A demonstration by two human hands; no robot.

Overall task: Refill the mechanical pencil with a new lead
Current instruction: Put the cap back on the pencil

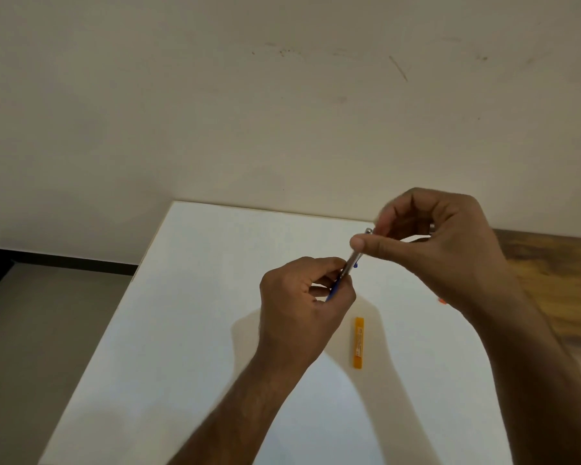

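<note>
Pale, scuffed wall fills the background above one white board (188, 330) lying on a wooden tabletop (557, 273). Above the board's middle, the left hand (302, 303) is closed around the blue lower barrel of the single pencil (351, 263), held tilted in the air. One orange lead case (358, 343) lies flat on the board just right of that wrist; its label is too small to read. Right hand (443, 243) pinches the pencil's silver top end.

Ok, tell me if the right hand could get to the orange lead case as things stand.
Probably yes, once it lets go: the right hand is pinching the pencil, but the lead case lies uncovered on the white board just below.
</note>
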